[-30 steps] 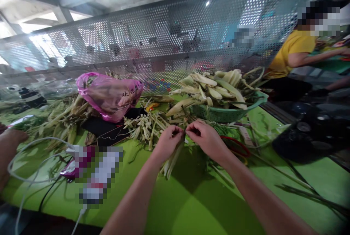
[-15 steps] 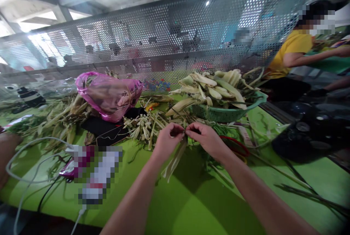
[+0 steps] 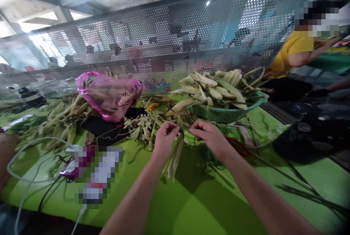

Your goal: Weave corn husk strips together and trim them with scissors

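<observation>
My left hand (image 3: 165, 139) is closed in a pinch on the top of a dry corn husk (image 3: 177, 156), whose pale strips hang down over the green table (image 3: 169, 213). To its right, a small gap away, my right hand (image 3: 210, 136) has its thumb and fingertips pressed together. Whatever lies between them, if anything, is too small to make out. Just behind both hands are loose husks and a cluster of pale, flower-like husk pieces (image 3: 143, 125).
A green basket (image 3: 218, 114) heaped with corn husks stands behind my right hand. Further left are a pink plastic bag (image 3: 112, 98), a husk pile (image 3: 68, 122) and white cables (image 3: 41, 138). A black object (image 3: 308, 136) stands at right; a person in yellow (image 3: 296, 51) sits beyond.
My hands, which met at the top of the husk, have drawn apart. The right hand has shifted slightly right, while the left keeps the husk.
</observation>
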Demonstrator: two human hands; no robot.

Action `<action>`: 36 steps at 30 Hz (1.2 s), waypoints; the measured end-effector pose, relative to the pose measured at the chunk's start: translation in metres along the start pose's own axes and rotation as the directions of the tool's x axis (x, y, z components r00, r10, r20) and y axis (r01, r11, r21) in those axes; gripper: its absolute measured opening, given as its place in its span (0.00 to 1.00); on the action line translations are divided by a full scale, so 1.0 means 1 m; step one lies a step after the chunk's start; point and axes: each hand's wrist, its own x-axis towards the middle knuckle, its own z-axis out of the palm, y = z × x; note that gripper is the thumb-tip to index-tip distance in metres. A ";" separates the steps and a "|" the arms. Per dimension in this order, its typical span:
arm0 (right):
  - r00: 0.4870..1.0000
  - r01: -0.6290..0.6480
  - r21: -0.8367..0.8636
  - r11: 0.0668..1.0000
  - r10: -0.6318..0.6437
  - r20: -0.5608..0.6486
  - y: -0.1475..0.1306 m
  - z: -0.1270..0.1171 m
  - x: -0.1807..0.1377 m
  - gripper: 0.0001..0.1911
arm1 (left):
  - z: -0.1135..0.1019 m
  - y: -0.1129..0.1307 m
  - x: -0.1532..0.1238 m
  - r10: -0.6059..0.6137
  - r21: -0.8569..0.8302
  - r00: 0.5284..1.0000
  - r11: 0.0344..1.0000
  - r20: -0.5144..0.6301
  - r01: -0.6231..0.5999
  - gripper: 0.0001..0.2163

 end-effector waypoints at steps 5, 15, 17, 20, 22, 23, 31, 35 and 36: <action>1.000 -0.001 0.206 0.979 -0.001 0.010 -0.007 -0.002 -0.003 0.07 | 0.000 -0.001 -0.001 -0.150 -0.173 0.988 0.974 -0.020 0.145 0.04; 0.991 -0.118 0.761 0.638 0.025 0.133 -0.010 0.014 -0.011 0.05 | 0.004 0.006 -0.005 -0.250 -0.604 0.961 0.750 0.119 0.270 0.08; 0.993 -0.101 0.770 0.631 0.017 0.116 -0.010 0.015 -0.009 0.06 | 0.005 0.007 -0.005 -0.222 -0.616 0.966 0.745 0.134 0.257 0.08; 0.996 -0.076 0.748 0.660 0.010 0.093 -0.011 0.016 -0.009 0.07 | 0.007 0.009 -0.005 -0.193 -0.546 0.978 0.812 0.083 0.206 0.08; 0.995 -0.070 0.727 0.683 -0.002 0.097 -0.012 0.016 -0.010 0.07 | 0.007 0.010 -0.006 -0.174 -0.472 0.985 0.866 0.024 0.164 0.06; 0.995 -0.064 0.712 0.699 -0.010 0.099 -0.012 0.015 -0.011 0.07 | 0.007 0.011 -0.006 -0.161 -0.432 0.987 0.890 -0.002 0.144 0.06; 1.000 -0.011 0.396 0.918 0.020 -0.019 -0.009 0.015 -0.009 0.13 | 0.003 0.017 -0.008 -0.132 -0.259 0.987 0.954 0.091 0.152 0.06; 0.997 0.000 0.122 0.993 0.009 -0.075 -0.007 0.016 -0.006 0.14 | 0.006 0.018 -0.010 -0.143 -0.239 0.982 0.956 0.123 0.169 0.07; 0.997 0.011 0.094 0.995 -0.003 -0.079 -0.007 0.015 -0.006 0.14 | 0.007 0.018 -0.010 -0.152 -0.237 0.981 0.955 0.124 0.178 0.08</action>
